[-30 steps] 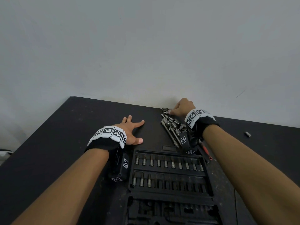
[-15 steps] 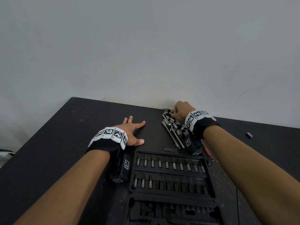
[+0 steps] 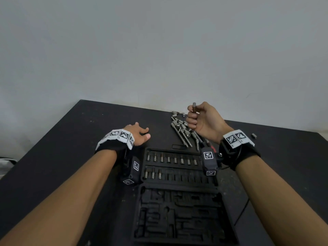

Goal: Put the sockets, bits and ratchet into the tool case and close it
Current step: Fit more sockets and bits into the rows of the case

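A socket (image 3: 194, 107) is being pinched upright by the right hand (image 3: 204, 121), raised above the loose socket pile (image 3: 184, 130) at the tool case's (image 3: 177, 201) one o'clock. The left hand (image 3: 138, 134), fingers loosely spread, is being rested on the table (image 3: 62, 157) at eleven o'clock.

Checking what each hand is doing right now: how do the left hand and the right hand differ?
The left hand rests on the black table beside the tool case and holds nothing; the right hand is raised above the loose pile of sockets. The left hand's fingers are loosely spread; the right hand's fingers pinch a small metal bit, held upright. Both wear marker-printed wristbands.
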`<state>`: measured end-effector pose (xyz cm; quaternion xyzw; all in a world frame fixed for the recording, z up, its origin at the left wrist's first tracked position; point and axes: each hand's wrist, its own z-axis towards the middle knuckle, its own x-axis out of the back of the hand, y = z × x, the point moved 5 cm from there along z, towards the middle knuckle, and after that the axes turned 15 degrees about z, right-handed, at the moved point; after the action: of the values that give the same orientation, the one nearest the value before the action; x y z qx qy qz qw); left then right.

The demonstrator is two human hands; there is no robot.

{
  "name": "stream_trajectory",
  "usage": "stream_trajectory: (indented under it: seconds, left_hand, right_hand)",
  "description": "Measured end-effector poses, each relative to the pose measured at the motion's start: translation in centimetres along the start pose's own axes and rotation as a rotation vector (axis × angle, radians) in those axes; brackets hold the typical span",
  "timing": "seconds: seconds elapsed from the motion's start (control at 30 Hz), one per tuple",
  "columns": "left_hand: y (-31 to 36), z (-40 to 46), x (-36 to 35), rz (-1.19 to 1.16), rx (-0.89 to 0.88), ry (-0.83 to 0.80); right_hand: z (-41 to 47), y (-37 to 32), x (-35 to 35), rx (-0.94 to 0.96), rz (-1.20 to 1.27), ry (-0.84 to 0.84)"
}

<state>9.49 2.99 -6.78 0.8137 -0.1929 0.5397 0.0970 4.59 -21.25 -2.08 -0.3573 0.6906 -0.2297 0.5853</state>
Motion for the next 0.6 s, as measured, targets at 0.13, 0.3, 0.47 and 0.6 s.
stream_trajectory:
  seconds: [0.13,0.3,0.47,0.6]
  left_hand:
    - [-0.7,-2.4,-0.4,0.009,-0.003,-0.033]
    - [0.3,-4.5,-2.0,-0.017,-0.001,-0.031]
    - [0.3,-5.0,-2.8,-0.037,-0.006,-0.055]
    - [0.1,-5.5,-3.3,-0.052,-0.037,-0.096]
  right_hand:
    - [-2.2,1.0,-0.2,-0.017,-0.102,0.001]
    - [-4.7,2.5,-0.8,-0.077,-0.34,-0.043]
    - [-6.7,4.1,-1.5,-0.105,-0.506,-0.084]
    - [-7.8,5.0,-1.8,-0.111,-0.59,-0.118]
